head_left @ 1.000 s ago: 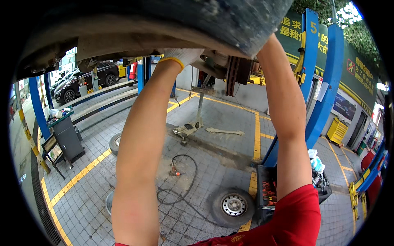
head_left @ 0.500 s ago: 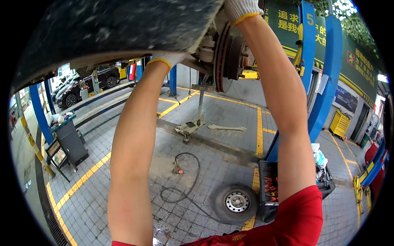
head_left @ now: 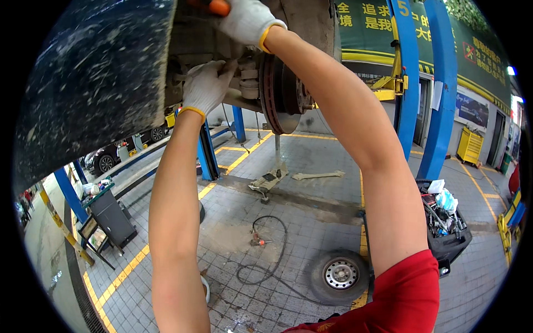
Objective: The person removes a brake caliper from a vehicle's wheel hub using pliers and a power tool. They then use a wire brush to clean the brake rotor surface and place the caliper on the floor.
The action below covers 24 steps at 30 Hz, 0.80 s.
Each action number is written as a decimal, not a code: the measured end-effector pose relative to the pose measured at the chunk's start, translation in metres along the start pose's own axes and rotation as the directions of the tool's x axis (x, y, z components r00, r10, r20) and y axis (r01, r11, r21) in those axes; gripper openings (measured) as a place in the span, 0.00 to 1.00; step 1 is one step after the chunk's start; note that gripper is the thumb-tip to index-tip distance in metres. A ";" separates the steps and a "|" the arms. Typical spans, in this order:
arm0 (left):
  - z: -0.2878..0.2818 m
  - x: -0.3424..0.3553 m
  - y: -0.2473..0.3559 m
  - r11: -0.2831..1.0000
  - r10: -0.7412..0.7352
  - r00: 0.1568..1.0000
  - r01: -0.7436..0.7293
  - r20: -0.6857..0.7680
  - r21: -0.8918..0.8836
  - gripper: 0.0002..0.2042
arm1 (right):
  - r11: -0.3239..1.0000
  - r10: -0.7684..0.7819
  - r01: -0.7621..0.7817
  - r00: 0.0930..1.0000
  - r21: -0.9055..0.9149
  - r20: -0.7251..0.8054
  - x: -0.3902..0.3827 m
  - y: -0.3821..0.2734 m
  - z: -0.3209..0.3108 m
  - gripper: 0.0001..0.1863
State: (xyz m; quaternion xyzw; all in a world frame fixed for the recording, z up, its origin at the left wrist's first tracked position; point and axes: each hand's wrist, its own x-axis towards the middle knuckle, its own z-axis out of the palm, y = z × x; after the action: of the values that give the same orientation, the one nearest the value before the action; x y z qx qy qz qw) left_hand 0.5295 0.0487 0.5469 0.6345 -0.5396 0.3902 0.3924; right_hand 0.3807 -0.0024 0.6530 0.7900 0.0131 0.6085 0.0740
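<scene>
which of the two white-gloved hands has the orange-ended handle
The right hand, the upper of the two: a dark handle with an orange end sticks out of it. The left hand, lower down, shows no orange.

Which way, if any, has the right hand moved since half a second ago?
Yes, leftward: the right hand was above and slightly right of the brake disc; now it is above and left of it.

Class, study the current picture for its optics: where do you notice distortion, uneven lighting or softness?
Head view: black corners frame the scene and the blue post bows toward the right rim; head view: the wheel well is dim against the brighter floor; head view: the orange handle at the right hand looks slightly soft.
</scene>
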 end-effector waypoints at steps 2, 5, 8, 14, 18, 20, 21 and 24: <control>-0.005 -0.001 -0.001 0.998 -0.065 0.995 0.067 0.079 -0.016 0.29 | 0.989 0.119 -0.102 0.978 -0.104 0.173 -0.006 0.003 0.016 0.28; -0.008 -0.004 -0.006 0.998 -0.066 0.997 0.067 0.039 -0.015 0.29 | 0.861 0.375 -0.416 0.908 0.292 0.189 -0.014 -0.001 0.017 0.24; -0.003 0.000 0.003 0.999 -0.021 1.000 0.021 0.016 0.031 0.29 | 0.973 0.165 -0.166 0.986 0.161 0.021 0.001 0.024 0.003 0.20; -0.003 0.000 0.006 0.999 -0.042 0.998 0.042 0.046 -0.006 0.28 | 0.925 0.253 -0.276 0.960 0.260 0.119 0.004 0.023 -0.009 0.19; 0.001 0.001 -0.004 0.999 -0.044 0.999 0.044 0.025 -0.001 0.25 | 0.945 0.204 -0.218 0.976 0.244 0.081 0.000 0.016 -0.004 0.22; -0.004 0.003 -0.019 0.996 -0.071 0.995 0.075 0.075 -0.042 0.27 | 0.873 0.114 -0.140 0.990 0.468 0.085 -0.030 -0.002 -0.004 0.30; -0.002 0.006 -0.021 0.992 -0.034 0.999 0.036 0.016 -0.120 0.29 | 0.881 0.120 -0.110 0.993 0.460 0.007 -0.018 0.005 -0.007 0.32; 0.011 0.023 0.000 0.957 0.047 0.984 0.005 0.174 -0.289 0.30 | 0.885 0.229 -0.136 0.960 0.444 -0.162 -0.010 0.034 -0.050 0.28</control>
State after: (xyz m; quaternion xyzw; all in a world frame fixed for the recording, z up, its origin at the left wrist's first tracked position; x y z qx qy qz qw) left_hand 0.5334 0.0297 0.5636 0.5973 -0.6303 0.2530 0.4265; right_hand 0.3277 -0.0322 0.6605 0.7159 0.0795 0.6747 -0.1613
